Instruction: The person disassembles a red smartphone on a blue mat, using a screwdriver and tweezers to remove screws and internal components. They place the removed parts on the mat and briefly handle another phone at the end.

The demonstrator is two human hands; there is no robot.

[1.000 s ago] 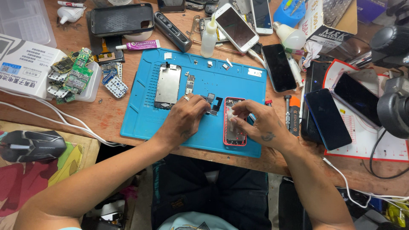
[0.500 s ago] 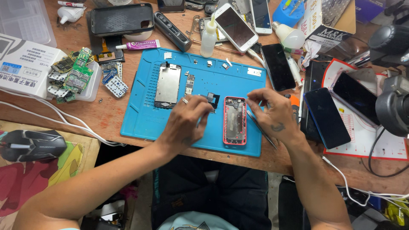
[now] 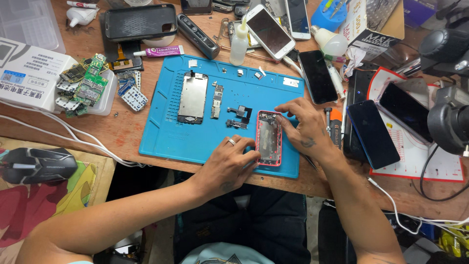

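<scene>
Both hands steady an opened phone on the blue mat

Left hand (image 3: 229, 164) and right hand (image 3: 305, 129) press flat fingers against the red phone shell (image 3: 269, 138); neither grip closes round it; blue mat (image 3: 195, 142) beneath.

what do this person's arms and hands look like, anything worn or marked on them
Both arms are bare to above the elbow, with no sleeves, gloves or watch in view. The left hand wears a silver-coloured ring on one finger and has a small dark mark near the wrist. The right hand has a small dark tattoo-like mark on its back and no ring visible.
</scene>
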